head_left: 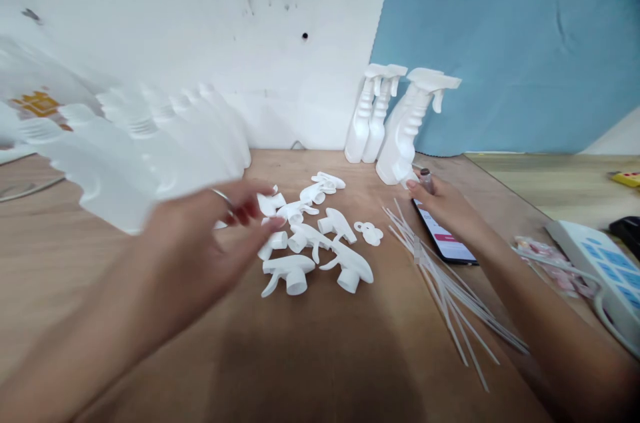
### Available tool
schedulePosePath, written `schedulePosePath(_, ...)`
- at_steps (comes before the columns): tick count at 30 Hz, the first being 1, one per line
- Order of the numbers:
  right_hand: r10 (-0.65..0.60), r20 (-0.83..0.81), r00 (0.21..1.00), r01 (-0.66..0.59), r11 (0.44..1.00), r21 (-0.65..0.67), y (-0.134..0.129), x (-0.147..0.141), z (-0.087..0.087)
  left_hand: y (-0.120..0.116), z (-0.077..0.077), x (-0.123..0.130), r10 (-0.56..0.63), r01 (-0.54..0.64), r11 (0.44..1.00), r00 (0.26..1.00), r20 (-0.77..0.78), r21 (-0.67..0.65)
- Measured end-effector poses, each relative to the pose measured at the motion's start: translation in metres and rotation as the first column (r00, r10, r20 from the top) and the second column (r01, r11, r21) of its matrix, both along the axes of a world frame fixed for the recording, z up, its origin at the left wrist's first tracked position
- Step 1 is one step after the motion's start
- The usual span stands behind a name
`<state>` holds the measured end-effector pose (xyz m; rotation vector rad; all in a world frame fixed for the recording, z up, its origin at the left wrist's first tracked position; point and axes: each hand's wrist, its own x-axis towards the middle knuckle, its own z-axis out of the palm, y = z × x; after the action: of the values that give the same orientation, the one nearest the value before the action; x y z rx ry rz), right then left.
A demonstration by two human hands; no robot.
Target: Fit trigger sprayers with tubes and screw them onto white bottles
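Spray heads (310,238) are lying in a loose heap to the left of the front spray bottle (400,146) and nearer to me. The nearest one on the left is stretching its long axis sideways, its nozzle pointing left, away from the bottle, and its collar opening toward me. Its right-hand neighbour is slanting, rounded back end to the right. A third, beyond that one, is aiming its nozzle rightward and toward me.

My left hand (200,229) is hovering over the heap's left side, thumb and fingers standing wide apart around the nearest white pieces. My right hand (443,199) is resting by the bottle's base; I cannot tell whether it is gripping the small dark-topped cylinder (425,175) there.

The bottle is standing upright, its nozzle pointing right. To its right, the tabletop (320,349) is ending in a slanting edge. Toward me from the bottle, thin tubes (443,289) are fanning beside a phone (447,243), crowding that side. Leftward, open-necked bottles (185,149) are bordering the heap. The broadest stretch of wood is running from the heads toward me.
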<state>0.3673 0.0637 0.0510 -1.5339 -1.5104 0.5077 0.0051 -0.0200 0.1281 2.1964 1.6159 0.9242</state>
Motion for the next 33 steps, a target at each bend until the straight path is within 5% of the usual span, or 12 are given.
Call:
schedulePosePath(2,-0.021,-0.022,1.0,0.021,1.0,-0.004,-0.011,-0.006,0.003,-0.011,-0.025,0.027,-0.263,0.306,0.928,0.942,0.208,-0.214)
schedulePosePath(3,-0.001,-0.063,0.998,0.0,1.0,-0.025,-0.019,-0.011,0.004,-0.017,-0.04,0.039,-0.358,0.489,0.79,0.857,0.37,-0.37)
schedulePosePath(5,0.116,-0.271,0.956,-0.158,0.977,-0.14,-0.038,-0.026,0.005,-0.029,-0.073,0.057,-0.249,0.701,0.447,0.695,0.675,-0.556)
schedulePosePath(6,0.2,-0.36,0.911,-0.29,0.933,-0.214,-0.047,-0.034,0.004,-0.034,-0.089,0.063,-0.127,0.77,0.332,0.609,0.783,-0.545)
schedulePosePath(8,0.292,-0.515,0.806,-0.48,0.831,-0.281,-0.064,-0.05,-0.001,-0.041,-0.116,0.071,0.052,0.884,0.213,0.416,0.908,-0.417)
schedulePosePath(12,0.4,-0.687,0.607,-0.735,0.611,-0.293,-0.084,-0.072,-0.016,-0.041,-0.145,0.072,0.136,0.968,0.186,0.145,0.98,-0.169)
schedulePosePath(15,0.457,-0.648,0.609,-0.763,0.56,-0.322,-0.089,-0.077,-0.017,-0.035,-0.146,0.07,0.208,0.973,0.215,0.042,0.977,-0.088)
schedulePosePath(22,0.64,-0.475,0.604,-0.797,0.499,-0.341,-0.098,-0.075,-0.008,-0.03,-0.134,0.067,0.325,0.963,0.174,0.142,0.935,-0.206)
schedulePosePath(26,0.463,-0.622,0.632,-0.717,0.655,-0.24,-0.096,-0.076,-0.014,-0.026,-0.135,0.064,0.369,0.962,0.196,0.107,0.923,-0.19)
schedulePosePath(30,0.329,-0.796,0.508,-0.542,0.84,0.001,-0.088,-0.078,-0.012,-0.023,-0.134,0.064,0.411,0.969,0.213,0.028,0.911,-0.126)
schedulePosePath(33,0.249,-0.859,0.447,-0.47,0.883,0.011,-0.086,-0.077,-0.01,-0.022,-0.133,0.063,0.441,0.956,0.266,-0.01,0.898,-0.12)
